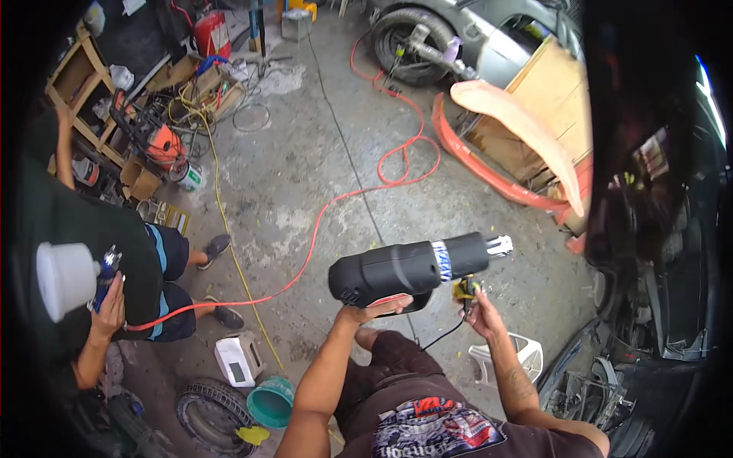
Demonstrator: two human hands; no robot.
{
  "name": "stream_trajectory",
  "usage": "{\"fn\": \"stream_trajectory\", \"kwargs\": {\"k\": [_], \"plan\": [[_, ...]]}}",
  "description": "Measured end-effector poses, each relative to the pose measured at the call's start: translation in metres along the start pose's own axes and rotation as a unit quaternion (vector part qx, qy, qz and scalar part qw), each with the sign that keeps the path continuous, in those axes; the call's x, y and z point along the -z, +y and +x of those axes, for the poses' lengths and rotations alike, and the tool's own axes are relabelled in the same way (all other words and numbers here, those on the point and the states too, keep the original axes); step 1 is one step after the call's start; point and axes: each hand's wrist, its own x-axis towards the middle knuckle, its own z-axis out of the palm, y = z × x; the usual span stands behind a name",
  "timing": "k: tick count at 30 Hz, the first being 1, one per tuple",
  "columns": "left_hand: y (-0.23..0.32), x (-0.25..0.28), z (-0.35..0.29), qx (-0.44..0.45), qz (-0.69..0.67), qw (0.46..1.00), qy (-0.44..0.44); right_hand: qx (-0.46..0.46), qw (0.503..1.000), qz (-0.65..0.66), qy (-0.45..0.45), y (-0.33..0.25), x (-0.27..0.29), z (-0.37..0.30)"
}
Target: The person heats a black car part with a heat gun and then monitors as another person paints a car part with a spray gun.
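My left hand (384, 307) is wrapped round the handle of a big black heat gun (385, 271). Its body lies level in front of me, and the silver nozzle points right. Below the nozzle my right hand (484, 317) grips a small yellow-and-black piece (463, 290), whose exact kind I cannot make out. A black cord (445, 333) runs down from it toward my lap. At the left, a co-worker's hand (109, 313) holds a blue spray gun (107, 278) with a white cup (65, 278).
A red hose (313, 252) and a yellow cord (224, 206) cross the concrete floor. A white stool (527, 351) stands by my right arm. Left of me are a teal bucket (270, 403) and a tyre (202, 412). A red bumper (489, 168) lies at the far right.
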Motion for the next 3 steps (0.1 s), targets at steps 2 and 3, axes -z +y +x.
{"fn": "stream_trajectory", "kwargs": {"k": [2,3], "plan": [[-0.022,0.023,-0.003,-0.006,0.111,0.994,0.017,0.002,1.000,0.001,0.030,0.001,-0.003,0.018],[-0.047,0.012,-0.054,0.000,0.095,0.995,-0.013,-0.023,0.999,0.019,-0.011,-0.003,0.018,0.022]]}}
